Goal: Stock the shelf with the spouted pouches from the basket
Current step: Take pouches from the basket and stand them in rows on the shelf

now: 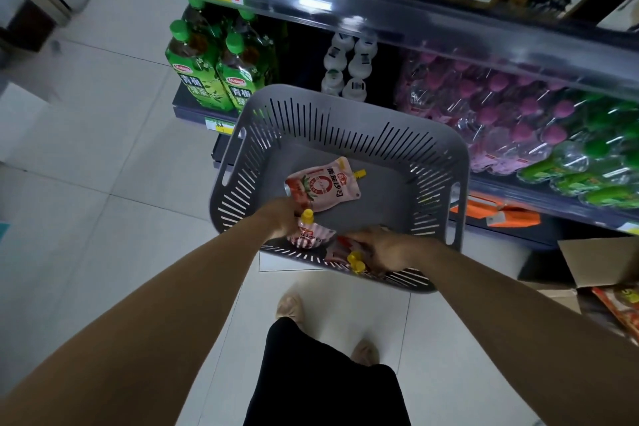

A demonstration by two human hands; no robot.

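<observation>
- A grey slotted plastic basket (345, 135) sits on the tiled floor (103, 166) in front of the low store shelf (397, 15).
- Both bare arms reach down into the near end of the basket.
- The left hand (281, 218) is closed around a pink-and-white spouted pouch (309, 233), whose yellow cap (306, 215) sticks up just beside the fingers.
- The right hand (378, 247) grips a bunch of pouches (337, 249) against the near wall of the basket; two yellow caps (356, 262) poke out below the fingers, and how many pouches it holds cannot be told.
- One more pink pouch (325, 185) lies flat on the basket bottom, its yellow spout (359, 172) pointing toward the shelf, touching neither hand.
- On the shelf behind the basket stand green tea bottles (221, 69), small white bottles (345, 66), and wrapped packs of purple-capped bottles (484, 107).
- An open cardboard box (601, 263) rests on the floor at the right.
- Two tan shoes (290, 308) and a black garment (325, 377) show below the arms.
</observation>
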